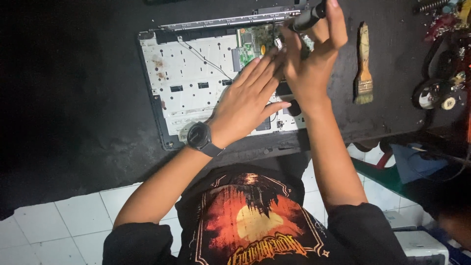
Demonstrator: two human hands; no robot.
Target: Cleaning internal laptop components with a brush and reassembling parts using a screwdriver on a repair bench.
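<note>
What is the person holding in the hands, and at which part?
The right hand grips a black screwdriver by its handle. The left hand holds nothing; it rests flat on the opened laptop.

My left hand (248,100) lies flat, fingers stretched far-right; my right hand (311,64) is raised beside it, fingers curled in a grip.

The worktop (73,98) is black, and the opened laptop (191,83) on it shows a white inner plate with some brown stains and a green circuit board (255,41). The screwdriver (306,18) handle is black, the wristwatch (200,137) is dark grey, and the paintbrush (363,64) has a pale wooden handle. The shirt (255,221) is black with an orange and yellow print, and the floor (59,230) has white tiles.
</note>
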